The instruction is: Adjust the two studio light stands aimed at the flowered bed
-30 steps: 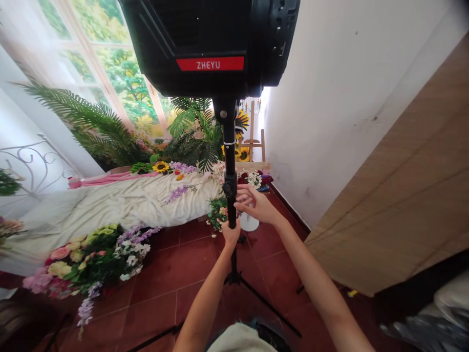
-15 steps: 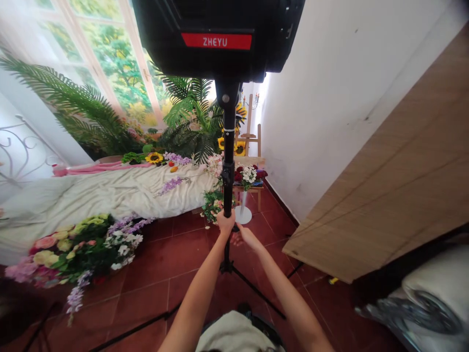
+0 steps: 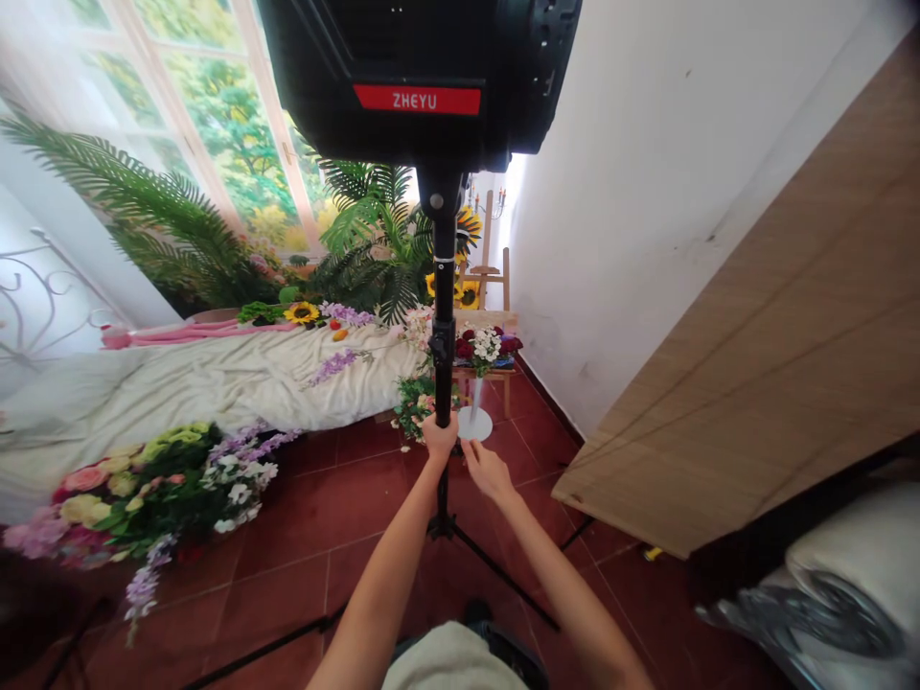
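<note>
A black light stand [image 3: 444, 379] rises in front of me, with a large black lamp head [image 3: 424, 57] on top that bears a red ZHEYU label. My left hand [image 3: 439, 437] is wrapped round the pole. Just right of the pole and slightly lower, my right hand [image 3: 486, 470] has its fingers closed together by a small dark knob [image 3: 457, 448] on the stand; its fingertips partly hide what they pinch. Below the hands, the stand's legs spread over the red tiles.
Left is a bed with a cream cloth [image 3: 237, 379], with a flower arrangement [image 3: 150, 484] before it. Beyond the stand are a wooden easel [image 3: 506, 287] and a white round base [image 3: 475, 424]. A wooden panel [image 3: 747, 335] leans at the right, near silver ornate furniture [image 3: 812, 613].
The lamp head and pole have shifted slightly left in view, the lamp a little lower. My right hand has turned, and its fingers, spread before, are now drawn together near the knob.
</note>
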